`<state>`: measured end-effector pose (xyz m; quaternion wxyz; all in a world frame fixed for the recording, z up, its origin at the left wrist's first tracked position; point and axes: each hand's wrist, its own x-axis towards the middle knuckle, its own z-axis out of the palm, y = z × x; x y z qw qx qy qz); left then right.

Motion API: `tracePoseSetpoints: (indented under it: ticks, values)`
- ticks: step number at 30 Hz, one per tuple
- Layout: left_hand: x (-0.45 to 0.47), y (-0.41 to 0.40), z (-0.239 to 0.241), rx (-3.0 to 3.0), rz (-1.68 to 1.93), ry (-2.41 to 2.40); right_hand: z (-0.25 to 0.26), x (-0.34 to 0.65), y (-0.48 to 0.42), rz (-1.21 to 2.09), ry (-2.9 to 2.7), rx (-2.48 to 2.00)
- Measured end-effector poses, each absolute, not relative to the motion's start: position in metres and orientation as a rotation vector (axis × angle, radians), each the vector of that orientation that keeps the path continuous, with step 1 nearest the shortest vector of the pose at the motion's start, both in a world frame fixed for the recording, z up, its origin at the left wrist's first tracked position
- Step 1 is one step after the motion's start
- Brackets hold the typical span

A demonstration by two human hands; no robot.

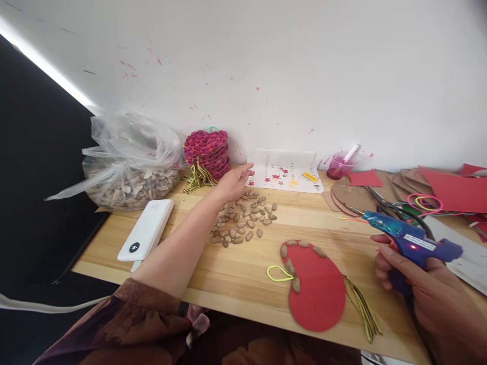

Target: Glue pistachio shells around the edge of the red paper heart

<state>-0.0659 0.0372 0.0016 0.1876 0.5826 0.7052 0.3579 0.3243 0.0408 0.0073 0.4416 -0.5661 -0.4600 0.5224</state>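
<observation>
My left hand [233,183] is stretched over the far side of a loose pile of peanut shells [243,223], fingers extended towards a printed paper sheet [300,167] dotted with small red and yellow stars. Nothing shows between those fingers. My right hand [422,284] grips a blue glue gun [403,235], its nozzle pointing left and a red light glowing on its side. Between the hands lies a red heart-shaped card [319,294]. Several peanut shells sit along its upper left edge. A yellow cord loop [276,274] and a dark green-yellow tassel [363,306] extend from it.
A plastic bag of shells [133,177] and a white power bank [146,230] stand left. Stacked magenta shell-covered hearts [207,152] lean at the wall. Behind the glue gun lie a pink cup [338,166], scissors [395,205], cardboard pieces and red card [456,187].
</observation>
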Motion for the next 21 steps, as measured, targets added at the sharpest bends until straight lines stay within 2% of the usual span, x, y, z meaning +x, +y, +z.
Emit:
tracePoseSetpoints:
  ticks: [12, 21]
  values:
    - [-0.063, 0.035, 0.002, 1.68, 0.728, 2.257, -0.008, 0.334, 0.04, 1.382, -1.168, -1.336]
    - [-0.047, 0.047, 0.01, 1.815, 0.589, 2.243, -0.012, 0.338, 0.042, 1.376, -1.225, -1.301]
